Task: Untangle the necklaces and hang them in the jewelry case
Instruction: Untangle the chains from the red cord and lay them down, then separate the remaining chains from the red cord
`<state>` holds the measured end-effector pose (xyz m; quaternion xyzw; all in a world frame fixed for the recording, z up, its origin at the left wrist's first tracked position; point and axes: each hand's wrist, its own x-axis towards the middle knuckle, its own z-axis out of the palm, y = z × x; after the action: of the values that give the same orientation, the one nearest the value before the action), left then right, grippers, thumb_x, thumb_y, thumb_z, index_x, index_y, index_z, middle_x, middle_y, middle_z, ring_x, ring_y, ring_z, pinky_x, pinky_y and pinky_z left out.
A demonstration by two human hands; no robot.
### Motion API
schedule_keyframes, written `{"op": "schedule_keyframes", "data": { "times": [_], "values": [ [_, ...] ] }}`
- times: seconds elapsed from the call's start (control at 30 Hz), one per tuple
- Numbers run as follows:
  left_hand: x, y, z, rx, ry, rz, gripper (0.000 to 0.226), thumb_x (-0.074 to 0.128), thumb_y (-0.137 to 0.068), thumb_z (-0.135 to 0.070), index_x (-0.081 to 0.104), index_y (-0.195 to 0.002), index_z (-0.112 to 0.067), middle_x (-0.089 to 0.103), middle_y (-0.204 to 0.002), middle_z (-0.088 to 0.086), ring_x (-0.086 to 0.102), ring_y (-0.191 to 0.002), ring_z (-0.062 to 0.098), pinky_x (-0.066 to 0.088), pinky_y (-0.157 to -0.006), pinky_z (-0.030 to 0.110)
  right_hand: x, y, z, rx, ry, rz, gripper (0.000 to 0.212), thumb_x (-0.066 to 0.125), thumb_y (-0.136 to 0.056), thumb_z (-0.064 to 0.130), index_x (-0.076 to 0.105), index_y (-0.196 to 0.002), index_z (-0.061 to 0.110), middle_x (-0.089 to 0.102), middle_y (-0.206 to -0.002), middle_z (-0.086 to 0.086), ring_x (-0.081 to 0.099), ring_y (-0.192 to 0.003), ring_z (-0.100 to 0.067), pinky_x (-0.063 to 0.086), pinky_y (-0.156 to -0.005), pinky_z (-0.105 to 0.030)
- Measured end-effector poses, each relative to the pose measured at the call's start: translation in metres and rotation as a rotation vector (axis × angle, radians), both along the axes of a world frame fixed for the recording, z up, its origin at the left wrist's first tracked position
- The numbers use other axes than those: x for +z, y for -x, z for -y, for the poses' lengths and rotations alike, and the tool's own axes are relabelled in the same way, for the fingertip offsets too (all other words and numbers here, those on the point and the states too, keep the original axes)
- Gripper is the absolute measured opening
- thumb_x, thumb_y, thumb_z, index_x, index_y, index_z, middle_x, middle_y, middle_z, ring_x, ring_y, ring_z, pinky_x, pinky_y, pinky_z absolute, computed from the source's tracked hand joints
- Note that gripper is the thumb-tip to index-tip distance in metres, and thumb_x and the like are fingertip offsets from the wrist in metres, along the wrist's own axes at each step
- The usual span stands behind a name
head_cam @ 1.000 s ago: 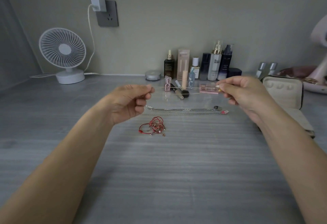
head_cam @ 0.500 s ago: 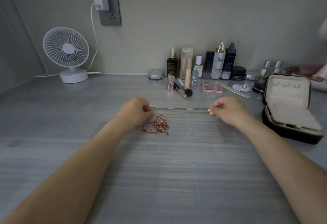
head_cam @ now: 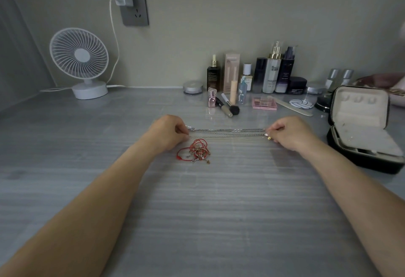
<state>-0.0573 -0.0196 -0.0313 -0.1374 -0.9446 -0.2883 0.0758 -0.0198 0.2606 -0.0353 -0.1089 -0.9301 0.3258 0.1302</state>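
Silver chains [head_cam: 227, 131], stretched straight
Light, limp, likely snag-prone; left hand [head_cam: 168, 133] and right hand [head_cam: 290, 133] pinch opposite ends, a sensible hold.

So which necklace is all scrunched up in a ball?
The red cord necklace, heaped in loops beside the left hand. The silver chains lie stretched out straight between that hand and the right hand.

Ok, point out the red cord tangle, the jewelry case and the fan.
red cord tangle [head_cam: 197, 147], head view, middle of loops
jewelry case [head_cam: 361, 114], head view, inside of lid
fan [head_cam: 79, 54], head view, grille hub
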Motion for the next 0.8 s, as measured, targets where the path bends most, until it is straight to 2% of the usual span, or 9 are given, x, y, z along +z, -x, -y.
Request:
{"op": "schedule_keyframes", "data": {
  "times": [0.1,0.2,0.3,0.37,0.43,0.5,0.6,0.73,0.8],
  "values": [
    [0.002,-0.002,0.0,0.021,0.009,-0.002,0.009,0.069,-0.076,-0.01,0.069,-0.084,-0.009,0.06,-0.076,0.0,0.054,-0.073,0.015,0.038,-0.059,0.02,0.0,0.0,-0.002,-0.019,-0.009,-0.014,0.01,0.064,-0.082,0.015,0.072,-0.086,0.011,0.065,-0.074,-0.002,0.058,-0.079,-0.018,0.043,-0.073,-0.025],
    [0.003,-0.004,0.003,0.061,0.023,-0.023,0.01,0.067,-0.077,-0.012,0.068,-0.087,-0.011,0.06,-0.079,-0.001,0.057,-0.079,0.017,0.039,-0.07,0.021,0.001,-0.001,-0.001,-0.024,-0.055,-0.022,0.01,0.066,-0.081,0.015,0.073,-0.087,0.012,0.07,-0.09,-0.006,0.06,-0.084,-0.02,0.044,-0.078,-0.026],
    [0.01,-0.009,0.004,0.1,-0.005,-0.102,0.009,0.063,-0.08,-0.015,0.067,-0.088,-0.014,0.059,-0.08,-0.004,0.055,-0.078,0.014,0.038,-0.066,0.021,0.003,-0.004,0.0,-0.031,-0.101,-0.042,0.012,0.065,-0.081,0.016,0.073,-0.089,0.012,0.071,-0.095,-0.008,0.062,-0.091,-0.024,0.045,-0.081,-0.028],
    [0.017,-0.015,0.001,0.036,-0.068,-0.089,0.006,0.065,-0.081,-0.018,0.068,-0.084,-0.014,0.058,-0.071,-0.006,0.055,-0.066,0.007,0.037,-0.053,0.013,0.005,-0.007,0.003,-0.014,-0.119,-0.059,0.014,0.064,-0.082,0.019,0.073,-0.09,0.013,0.071,-0.096,-0.008,0.062,-0.092,-0.024,0.045,-0.08,-0.028],
    [0.022,-0.024,-0.004,-0.077,-0.105,0.017,0.01,0.07,-0.078,-0.021,0.07,-0.082,-0.012,0.056,-0.063,-0.01,0.051,-0.05,-0.003,0.032,-0.042,0.005,0.008,-0.011,0.01,0.035,-0.124,-0.093,0.015,0.064,-0.082,0.022,0.072,-0.09,0.013,0.071,-0.095,-0.006,0.061,-0.088,-0.02,0.044,-0.077,-0.026],
    [0.021,-0.029,-0.007,-0.147,-0.036,0.123,0.017,0.073,-0.075,-0.028,0.07,-0.084,-0.014,0.057,-0.064,-0.012,0.051,-0.053,-0.004,0.035,-0.046,0.005,0.012,-0.017,0.022,0.103,-0.144,-0.139,0.014,0.064,-0.083,0.023,0.072,-0.089,0.014,0.067,-0.087,-0.001,0.056,-0.081,-0.014,0.037,-0.073,-0.022],
    [0.016,-0.03,-0.009,-0.142,0.04,0.146,0.017,0.072,-0.077,-0.027,0.07,-0.086,-0.013,0.056,-0.065,-0.011,0.05,-0.058,0.001,0.036,-0.051,0.007,0.017,-0.029,0.043,0.229,-0.176,-0.176,0.01,0.064,-0.082,0.024,0.072,-0.086,0.017,0.063,-0.078,0.006,0.055,-0.076,-0.009,0.037,-0.069,-0.019],
    [0.014,-0.03,-0.015,-0.129,-0.08,0.186,0.006,0.066,-0.082,-0.018,0.065,-0.08,-0.013,0.061,-0.065,-0.004,0.055,-0.058,0.006,0.048,-0.064,0.021,0.017,-0.04,0.068,0.417,-0.215,-0.168,0.01,0.066,-0.081,0.026,0.072,-0.083,0.019,0.06,-0.074,0.01,0.053,-0.067,-0.005,0.038,-0.059,-0.013],
    [0.016,-0.033,-0.018,-0.131,-0.138,0.23,0.011,0.064,-0.084,-0.015,0.061,-0.073,-0.016,0.061,-0.062,-0.003,0.056,-0.049,-0.001,0.049,-0.058,0.018,0.015,-0.043,0.077,0.484,-0.242,-0.144,0.012,0.066,-0.081,0.027,0.072,-0.088,0.019,0.06,-0.079,0.01,0.053,-0.071,-0.006,0.039,-0.063,-0.019]
  ]
}}
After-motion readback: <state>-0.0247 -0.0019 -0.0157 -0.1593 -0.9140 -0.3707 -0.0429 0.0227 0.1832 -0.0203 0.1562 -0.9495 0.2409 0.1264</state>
